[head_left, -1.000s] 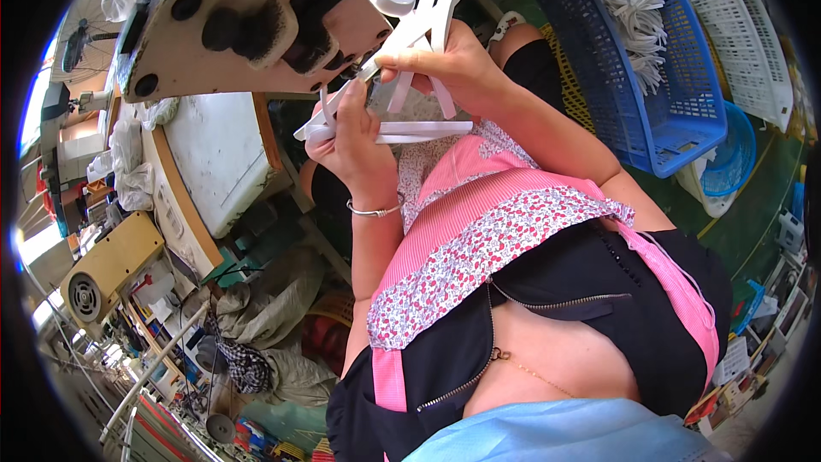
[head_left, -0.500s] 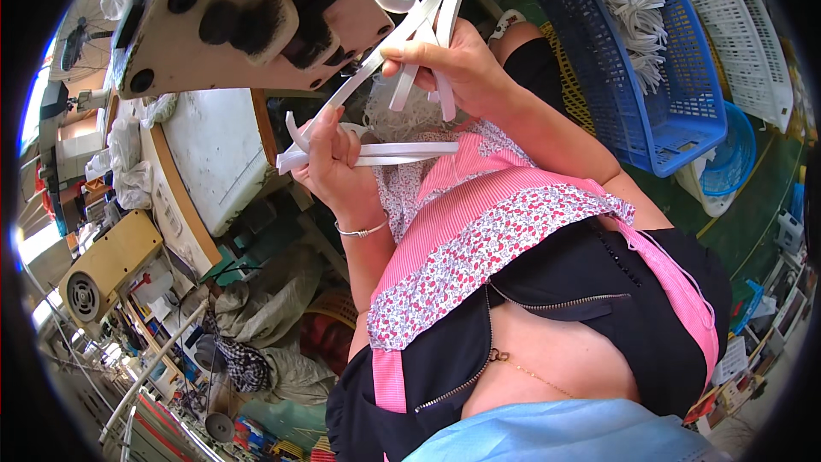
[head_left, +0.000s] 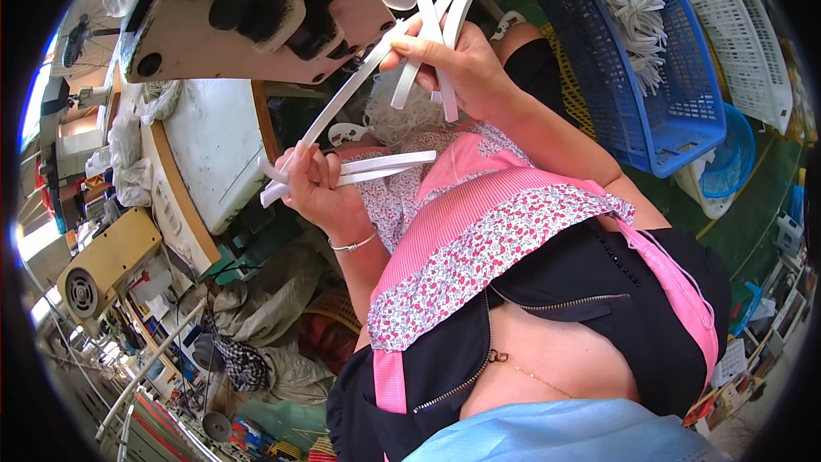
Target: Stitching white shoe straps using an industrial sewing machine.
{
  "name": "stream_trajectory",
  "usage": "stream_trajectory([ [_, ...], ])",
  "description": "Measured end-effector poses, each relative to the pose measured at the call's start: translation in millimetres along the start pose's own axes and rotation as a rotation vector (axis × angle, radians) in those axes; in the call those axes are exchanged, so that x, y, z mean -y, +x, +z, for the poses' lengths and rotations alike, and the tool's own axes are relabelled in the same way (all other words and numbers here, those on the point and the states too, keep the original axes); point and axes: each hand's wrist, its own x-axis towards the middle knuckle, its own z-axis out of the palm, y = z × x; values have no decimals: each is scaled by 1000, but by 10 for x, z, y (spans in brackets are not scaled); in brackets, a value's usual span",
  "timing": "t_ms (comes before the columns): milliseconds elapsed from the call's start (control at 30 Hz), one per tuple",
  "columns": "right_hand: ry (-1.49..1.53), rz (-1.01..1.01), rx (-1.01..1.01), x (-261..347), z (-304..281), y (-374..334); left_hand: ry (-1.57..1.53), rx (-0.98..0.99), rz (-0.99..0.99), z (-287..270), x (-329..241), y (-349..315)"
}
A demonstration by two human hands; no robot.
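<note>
A long white flat band runs taut on a slant between my two hands. My left hand is lower and to the left, its fingers closed round one end of the band. Further white strips pass through the same grip, their loose ends pointing right over my lap. Up and to the right, my right hand pinches the band's other end between thumb and fingers. Several more white strips are bunched in that hand, sticking out above and hanging below it.
A stained beige machine looms just beyond my hands at upper left. Left of it stands a white-topped table. On the right, a blue plastic basket holds bundled white strips, beside a white basket. My pink apron covers my lap.
My left hand has moved down and left, drawing a longer stretch of band out straight between the hands. My right hand has shifted only slightly and keeps its bunch of strips.
</note>
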Motion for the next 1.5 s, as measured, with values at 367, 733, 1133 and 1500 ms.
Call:
stream_trajectory([
  [367, 50, 77, -29, -78, 235, -86, 46, -122, 113, -150, -41, -31],
  [733, 112, 175, -58, -74, 363, -111, -98, -16, 285, -218, -36, -123],
  [1133, 316, 81, -90, -82, 142, -199, 163, 231, 10, -102, -59, 19],
  [1500, -1, -25, -59, -9, -26, -242, 180, 278, -242, 561, 284, -82],
])
